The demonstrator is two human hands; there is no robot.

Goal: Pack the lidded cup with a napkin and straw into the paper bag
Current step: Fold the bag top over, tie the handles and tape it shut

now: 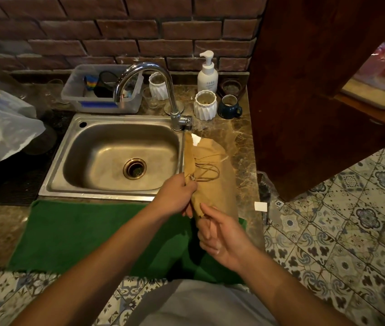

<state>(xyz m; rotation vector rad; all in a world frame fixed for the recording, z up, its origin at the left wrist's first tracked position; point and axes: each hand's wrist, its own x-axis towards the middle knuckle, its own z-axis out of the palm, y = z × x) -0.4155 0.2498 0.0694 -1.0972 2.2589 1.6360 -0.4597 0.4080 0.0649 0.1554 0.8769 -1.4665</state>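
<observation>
A flat brown paper bag (219, 184) with thin cord handles lies on the marble counter just right of the sink, one white corner showing at its far end. My left hand (177, 196) pinches the bag's left edge near the handles. My right hand (219, 234) holds the bag's near end, thumb on top. No lidded cup, napkin or straw can be made out in this view.
Steel sink (92, 184) with a curved tap (172, 109). Behind it stand a plastic tub (78, 100), white ribbed cups (205, 104), a dark mug (229, 107) and a pump bottle (207, 74). Green towel (92, 236) at the front edge. Wooden partition (316, 90) on the right.
</observation>
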